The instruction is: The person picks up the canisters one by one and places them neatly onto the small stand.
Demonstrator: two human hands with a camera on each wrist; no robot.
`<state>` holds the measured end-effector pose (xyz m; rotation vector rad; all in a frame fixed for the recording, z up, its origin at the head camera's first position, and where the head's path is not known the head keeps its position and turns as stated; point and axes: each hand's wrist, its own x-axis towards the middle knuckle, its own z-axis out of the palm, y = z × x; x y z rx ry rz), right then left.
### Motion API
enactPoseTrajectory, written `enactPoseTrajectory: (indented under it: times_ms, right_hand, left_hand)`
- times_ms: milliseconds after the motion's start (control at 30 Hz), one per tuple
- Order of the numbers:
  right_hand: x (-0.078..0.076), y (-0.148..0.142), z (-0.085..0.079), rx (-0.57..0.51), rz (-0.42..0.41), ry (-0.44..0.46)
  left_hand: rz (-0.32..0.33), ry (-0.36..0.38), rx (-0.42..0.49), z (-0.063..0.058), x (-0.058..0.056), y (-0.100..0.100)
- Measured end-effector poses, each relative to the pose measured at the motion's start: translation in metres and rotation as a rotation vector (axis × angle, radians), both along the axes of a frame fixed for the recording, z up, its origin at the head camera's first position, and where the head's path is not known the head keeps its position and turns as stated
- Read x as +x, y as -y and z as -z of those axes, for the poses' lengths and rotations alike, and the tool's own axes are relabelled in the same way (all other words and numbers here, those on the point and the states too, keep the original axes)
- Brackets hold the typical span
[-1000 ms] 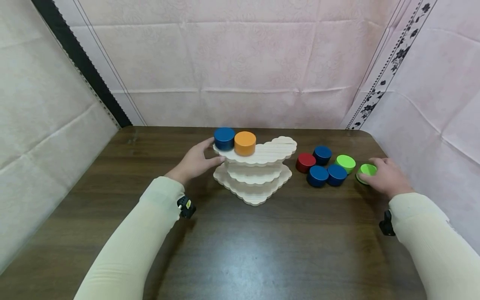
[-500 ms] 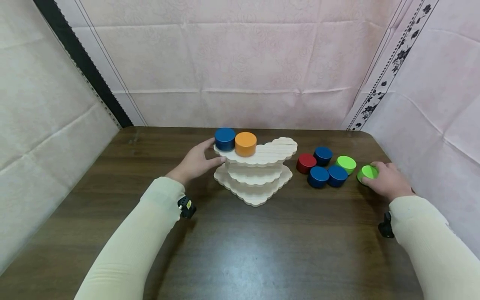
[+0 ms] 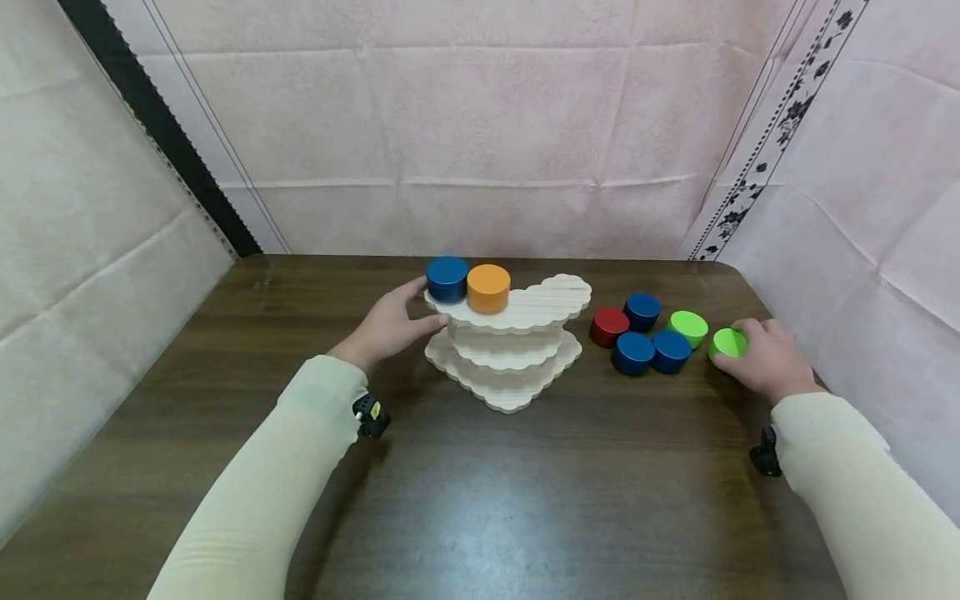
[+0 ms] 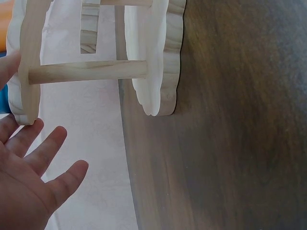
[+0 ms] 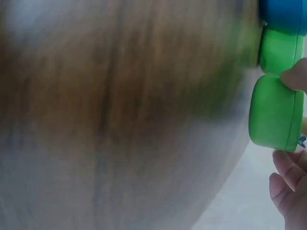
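My left hand (image 3: 386, 331) grips the left corner of the top tier of a pale wooden three-tiered stand (image 3: 506, 357) with scalloped edges. In the left wrist view, the thumb (image 4: 8, 69) lies across the tier's edge and the other fingers spread below it. A blue round tin (image 3: 447, 280) and an orange round tin (image 3: 488, 290) sit side by side on that tier. At the right, my right hand (image 3: 772, 360) holds a green round tin (image 5: 274, 112) between thumb and fingers; it appears slightly raised from the table. A seam runs near one of its ends.
Left of the right hand, a second green tin (image 3: 687, 328), a red tin (image 3: 608, 327) and several blue tins (image 3: 633, 353) stand close together on the dark wooden table (image 3: 480, 508). Cloth-covered walls (image 3: 487, 125) enclose the back and sides.
My right hand has lifted the green tin slightly, with the fingers still around it. The left hand keeps its place at the stand, and the other tins have not moved.
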<state>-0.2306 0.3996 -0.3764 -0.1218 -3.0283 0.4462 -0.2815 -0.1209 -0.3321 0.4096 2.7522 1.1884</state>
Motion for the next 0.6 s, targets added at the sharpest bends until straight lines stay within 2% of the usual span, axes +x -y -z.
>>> enactPoseTrajectory:
  times_ms: [167, 600]
  right_hand:
    - [-0.003, 0.011, -0.007, 0.004, -0.028, -0.072]
    - [-0.006, 0.045, -0.043, -0.022, -0.024, -0.126]
  left_hand:
    - [0.006, -0.013, -0.001, 0.000, 0.000, 0.000]
    - [0.004, -0.007, 0.006, 0.001, 0.000, 0.001]
